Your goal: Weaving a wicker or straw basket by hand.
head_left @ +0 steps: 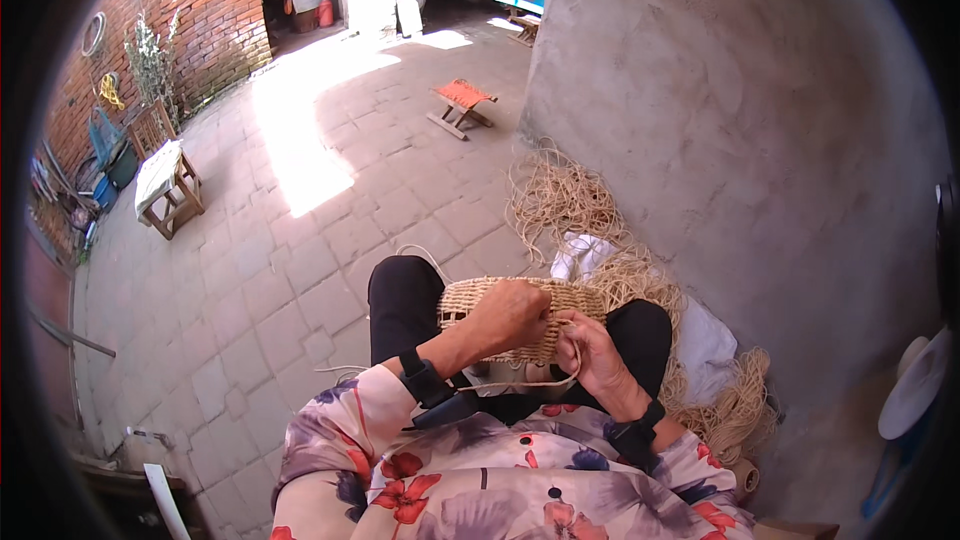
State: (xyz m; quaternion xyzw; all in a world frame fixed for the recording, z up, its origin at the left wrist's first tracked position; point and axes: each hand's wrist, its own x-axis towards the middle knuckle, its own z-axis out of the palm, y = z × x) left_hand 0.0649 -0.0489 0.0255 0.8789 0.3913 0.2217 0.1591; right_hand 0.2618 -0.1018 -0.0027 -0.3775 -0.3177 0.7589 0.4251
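Observation:
A tan woven basket [578, 297] rests across my lap between my knees, with small square gaps in its left side. My left hand [512, 312] lies over the basket, its fingers curled closed near the weave. Whatever those fingers hold is hidden behind the knuckles. Close beside it, my right hand [592, 352] pinches a pale cord [577, 365] at the basket's right part. From there the cord loops down and runs left below the basket. One loose strand also sticks up beside my left knee.
Tangled heaps of cord [570, 198] lie along the grey wall [720, 130] at my right, with white cloth [706, 350] among them. An orange folding stool [463, 95] stands ahead on the paving. To the left is a small wooden seat [163, 180] with a pale cover.

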